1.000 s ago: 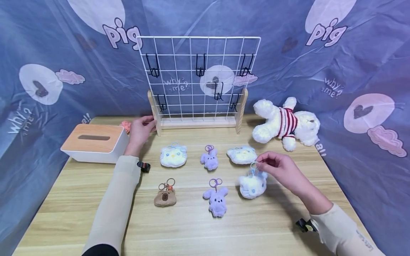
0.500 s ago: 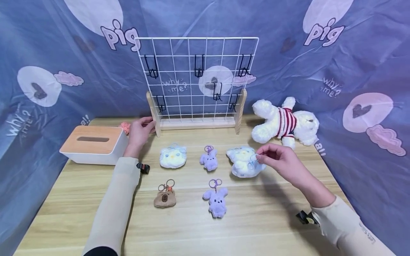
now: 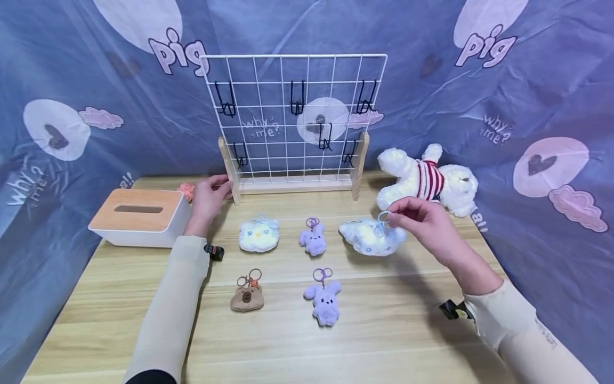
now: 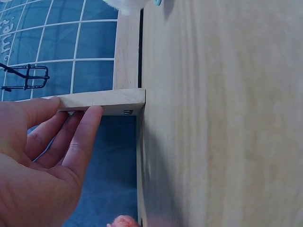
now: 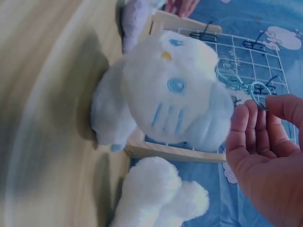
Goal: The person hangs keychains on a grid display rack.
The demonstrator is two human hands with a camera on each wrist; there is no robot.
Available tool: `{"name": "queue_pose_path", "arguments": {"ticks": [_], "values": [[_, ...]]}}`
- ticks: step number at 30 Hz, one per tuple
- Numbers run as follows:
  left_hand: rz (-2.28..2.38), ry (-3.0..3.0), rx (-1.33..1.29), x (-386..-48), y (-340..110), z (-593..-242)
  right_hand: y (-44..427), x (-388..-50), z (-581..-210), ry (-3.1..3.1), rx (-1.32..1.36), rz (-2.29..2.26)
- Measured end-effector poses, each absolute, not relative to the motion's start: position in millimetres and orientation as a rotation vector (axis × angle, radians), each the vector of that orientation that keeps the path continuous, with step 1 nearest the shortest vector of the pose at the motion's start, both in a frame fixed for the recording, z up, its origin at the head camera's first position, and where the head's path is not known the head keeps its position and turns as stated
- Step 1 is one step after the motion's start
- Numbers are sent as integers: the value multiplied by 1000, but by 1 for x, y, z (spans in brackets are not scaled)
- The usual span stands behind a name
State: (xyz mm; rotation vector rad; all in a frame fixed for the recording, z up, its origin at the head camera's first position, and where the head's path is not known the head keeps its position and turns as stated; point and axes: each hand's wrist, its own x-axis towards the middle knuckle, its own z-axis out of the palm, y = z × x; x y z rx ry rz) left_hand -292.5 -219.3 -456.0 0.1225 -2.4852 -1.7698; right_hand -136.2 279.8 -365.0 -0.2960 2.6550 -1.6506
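Plush keychain is hanging by its ring, which right fingers are pinching; left fingers are gripping the rack leg, seemingly steadying it.

The left hand pinches the left upright of the grid rack, which stands at the back of the tabletop, between the hands. The tissue box sits left of the left hand. Before and right of that hand lies one cat plush, with the capybara keychain nearer the person. Between the hands, the far rabbit lies behind the near rabbit. Left of the right hand, the ring-held cat overlaps the lying cat. The teddy bear lies behind the right hand, right of the rack.
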Motion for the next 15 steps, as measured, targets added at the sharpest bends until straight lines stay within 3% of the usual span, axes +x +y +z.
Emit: {"name": "queue_pose_path", "arguments": {"ticks": [15], "values": [[-1770, -2505, 133, -289, -219, -453, 276, -171, -353, 2606, -240, -1804]]}}
